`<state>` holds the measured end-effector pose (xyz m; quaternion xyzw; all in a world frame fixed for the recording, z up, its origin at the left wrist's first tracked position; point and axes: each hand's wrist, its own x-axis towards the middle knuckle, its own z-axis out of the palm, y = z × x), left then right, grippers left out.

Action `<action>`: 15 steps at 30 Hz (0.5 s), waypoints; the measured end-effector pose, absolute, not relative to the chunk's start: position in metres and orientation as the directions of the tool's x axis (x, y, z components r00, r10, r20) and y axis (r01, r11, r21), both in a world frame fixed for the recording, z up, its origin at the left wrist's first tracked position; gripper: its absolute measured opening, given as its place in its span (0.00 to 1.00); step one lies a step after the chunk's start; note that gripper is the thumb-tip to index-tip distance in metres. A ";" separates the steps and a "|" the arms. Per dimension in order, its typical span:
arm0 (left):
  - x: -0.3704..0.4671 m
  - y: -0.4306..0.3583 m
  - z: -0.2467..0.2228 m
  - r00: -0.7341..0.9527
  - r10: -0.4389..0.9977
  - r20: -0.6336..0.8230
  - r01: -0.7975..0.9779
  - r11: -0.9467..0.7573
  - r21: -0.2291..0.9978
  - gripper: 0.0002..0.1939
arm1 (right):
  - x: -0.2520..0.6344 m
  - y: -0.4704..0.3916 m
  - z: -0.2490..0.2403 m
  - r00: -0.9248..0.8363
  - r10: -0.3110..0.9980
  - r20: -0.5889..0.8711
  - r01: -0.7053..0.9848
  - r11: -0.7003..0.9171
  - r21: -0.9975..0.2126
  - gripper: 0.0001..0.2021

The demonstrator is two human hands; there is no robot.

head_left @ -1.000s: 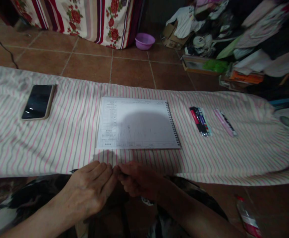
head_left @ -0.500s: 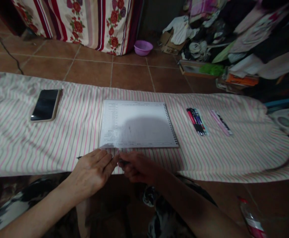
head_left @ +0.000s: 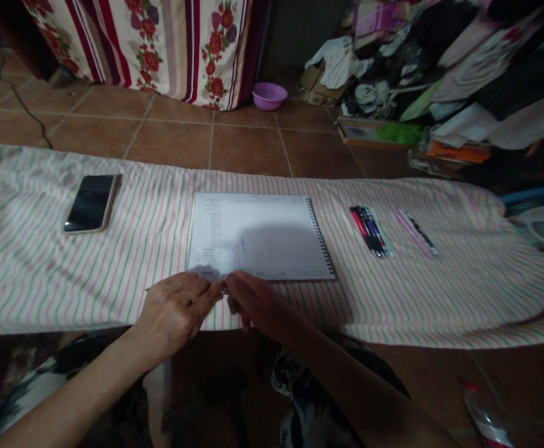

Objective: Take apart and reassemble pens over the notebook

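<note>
My left hand (head_left: 176,308) is closed at the near left corner of the spiral-bound notebook (head_left: 276,230). A thin dark tip, like that of a pen, pokes out past its left side; the rest is covered by the hand. Fingertips of my right hand (head_left: 255,302) meet those of the left at the notebook's near edge. They are pinched together, and a small dark bit shows between the hands, too small to name. The notebook lies flat, its coil on the right, with printed text down the left of the page and a shadow across it.
A striped cloth (head_left: 262,317) covers the long surface. On it lie a phone (head_left: 91,203) at left, several pens (head_left: 369,231) and a pink and a black pen (head_left: 416,233) at right. Beyond are a purple basin (head_left: 269,96) and piled clothes. A bottle (head_left: 486,414) is at lower right.
My right hand has moved slightly up, its fingertips now over the notebook's near edge. Its grip has shifted, and the dark thing seen in it earlier is mostly hidden. The view has tilted slightly.
</note>
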<state>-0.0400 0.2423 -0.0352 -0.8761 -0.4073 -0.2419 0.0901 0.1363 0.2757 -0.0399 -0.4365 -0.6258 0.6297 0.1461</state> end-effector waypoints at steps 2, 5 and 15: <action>-0.043 0.245 -0.035 0.495 0.712 0.498 0.776 -0.620 0.116 0.10 | 0.140 0.276 -0.039 -0.580 0.813 -0.055 0.439 0.255 -0.862 0.13; -0.046 0.248 -0.037 0.456 0.765 0.455 0.765 -0.598 0.240 0.11 | 0.143 0.277 -0.042 -0.683 0.725 0.082 0.505 0.551 -0.664 0.11; -0.035 0.235 -0.036 0.488 0.744 0.456 0.696 -0.647 0.311 0.09 | 0.146 0.258 -0.046 -0.737 0.675 0.029 0.615 0.688 -0.385 0.12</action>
